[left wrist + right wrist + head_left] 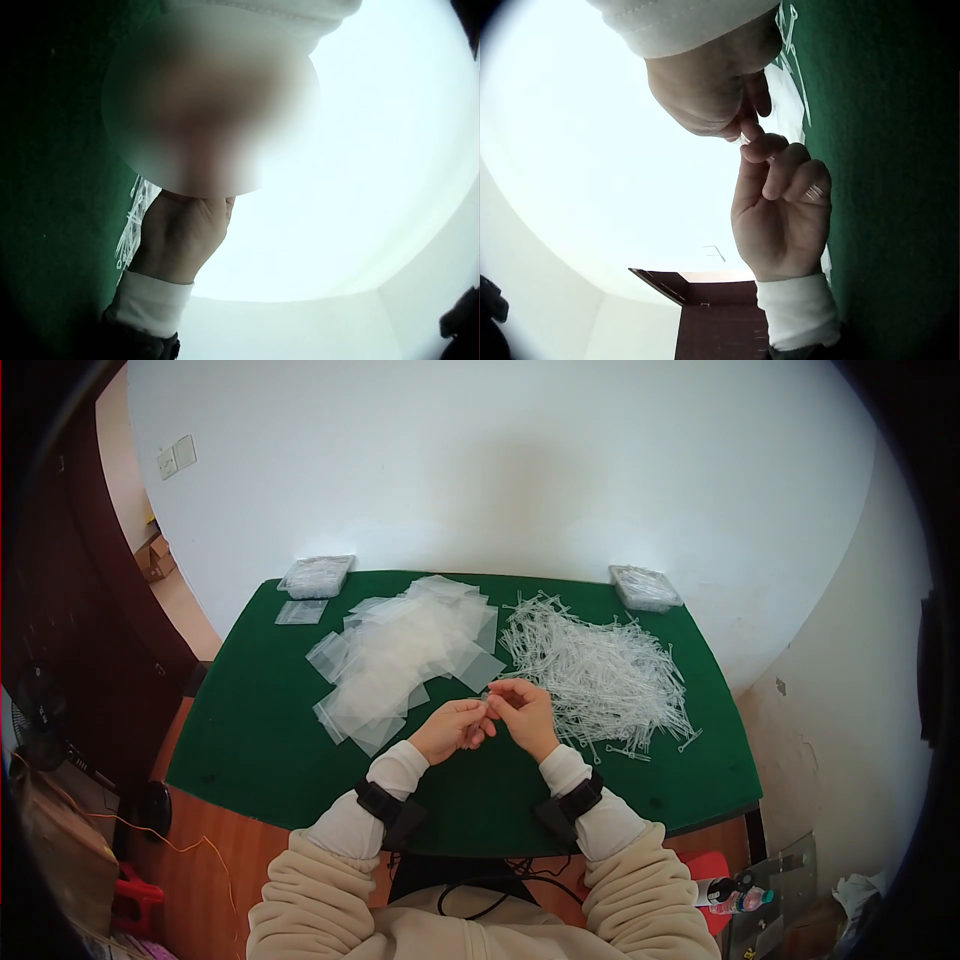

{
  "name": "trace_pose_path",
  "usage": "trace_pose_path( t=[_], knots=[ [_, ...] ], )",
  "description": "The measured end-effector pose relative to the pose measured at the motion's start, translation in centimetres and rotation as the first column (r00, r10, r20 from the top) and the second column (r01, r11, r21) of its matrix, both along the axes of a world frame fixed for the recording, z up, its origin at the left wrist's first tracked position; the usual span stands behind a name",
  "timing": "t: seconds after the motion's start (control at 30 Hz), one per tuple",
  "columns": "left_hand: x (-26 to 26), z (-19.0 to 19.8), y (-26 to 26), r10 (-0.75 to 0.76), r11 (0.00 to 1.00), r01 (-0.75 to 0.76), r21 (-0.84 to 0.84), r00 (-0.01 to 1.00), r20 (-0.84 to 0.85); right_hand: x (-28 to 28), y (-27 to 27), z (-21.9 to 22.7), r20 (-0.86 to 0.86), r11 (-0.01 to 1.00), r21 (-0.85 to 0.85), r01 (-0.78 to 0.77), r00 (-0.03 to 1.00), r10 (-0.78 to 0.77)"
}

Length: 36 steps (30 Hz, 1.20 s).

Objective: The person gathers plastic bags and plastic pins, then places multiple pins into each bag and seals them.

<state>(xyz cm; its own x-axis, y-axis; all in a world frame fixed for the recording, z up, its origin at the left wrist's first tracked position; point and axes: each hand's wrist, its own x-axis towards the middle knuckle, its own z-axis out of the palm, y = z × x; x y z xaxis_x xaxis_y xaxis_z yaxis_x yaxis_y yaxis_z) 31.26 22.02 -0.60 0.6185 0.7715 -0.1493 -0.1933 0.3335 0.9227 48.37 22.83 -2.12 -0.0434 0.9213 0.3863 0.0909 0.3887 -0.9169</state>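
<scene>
Both hands meet over the near middle of the green table. My left hand [450, 728] has its fingers curled around a few thin clear plastic sticks [815, 193], whose ends poke out between the fingers in the right wrist view. With thumb and fingertips, my right hand [527, 717] pinches the other end of these sticks, right at the left fingertips. Most of their length is hidden by the fingers. A large blurred patch covers the left hand in the left wrist view. Just right of the hands spreads a heap of clear plastic sticks with looped ends [600, 675].
A pile of clear flat plastic bags [400, 650] lies left of the hands on the green table [250, 760]. Filled clear boxes stand at the back left [317, 576] and back right [645, 589]. One small bag [301, 612] lies before the left box. A white wall [400, 460] rises behind.
</scene>
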Motion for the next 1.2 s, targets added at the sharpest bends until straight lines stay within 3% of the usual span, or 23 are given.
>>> trace_pose_path(
  t=[0.1, 0.2, 0.47, 0.63, 0.67, 0.73, 0.77, 0.87, 1.0, 1.2],
  knots=[
    [0.5, 0.1, -0.2, 0.045, 0.999, -0.045, 0.022, 0.999, -0.016, 0.0, -0.1, 0.2, 0.049, 0.999, 0.053, 0.009, 0.999, -0.011],
    [0.9, -0.2, -0.2, 0.125, 0.981, -0.105, 0.162, 0.985, -0.116, -0.1, -0.5, 0.5, 0.063, 1.0, 0.021, 0.009, 0.998, -0.01],
    [1.1, -1.1, 0.0, 0.121, 0.958, -0.085, 0.273, 0.986, -0.118, 0.0, -0.8, 1.0, 0.139, 1.0, 0.029, -0.001, 0.99, -0.003],
    [0.9, -1.0, 0.1, 0.133, 0.961, -0.1, 0.257, 0.985, -0.114, 0.2, -0.3, 0.6, 0.007, 0.995, -0.08, -0.06, 0.998, 0.061],
    [0.6, -0.9, 0.2, 0.126, 0.965, -0.096, 0.244, 0.985, -0.114, 0.4, 0.2, 0.1, 0.161, 0.998, 0.03, 0.054, 0.985, -0.058],
    [0.2, -0.3, 0.3, 0.115, 0.973, -0.088, 0.215, 0.987, -0.115, 0.7, 0.5, 0.1, 0.407, 0.932, 0.29, 0.217, 0.854, -0.325],
    [0.2, -0.3, 0.3, 0.115, 0.972, -0.088, 0.216, 0.987, -0.116, 1.0, 0.4, 0.0, 0.407, 0.932, 0.29, 0.217, 0.854, -0.325],
    [0.3, -0.3, 0.4, 0.252, 0.96, -0.239, 0.148, 0.965, -0.075, 1.7, -0.2, 0.0, 0.73, 0.876, 0.474, 0.096, 0.513, -0.451],
    [-0.3, -0.2, 0.8, 0.31, 0.946, -0.305, 0.107, 0.95, -0.032, 1.7, 0.1, 0.0, 0.817, 0.931, 0.349, 0.109, 0.452, -0.359],
    [-0.3, -0.1, 0.8, 0.333, 0.941, -0.331, 0.078, 0.943, -0.019, 1.7, 0.3, -0.2, 0.861, 0.936, 0.335, 0.104, 0.371, -0.349]
  ],
)
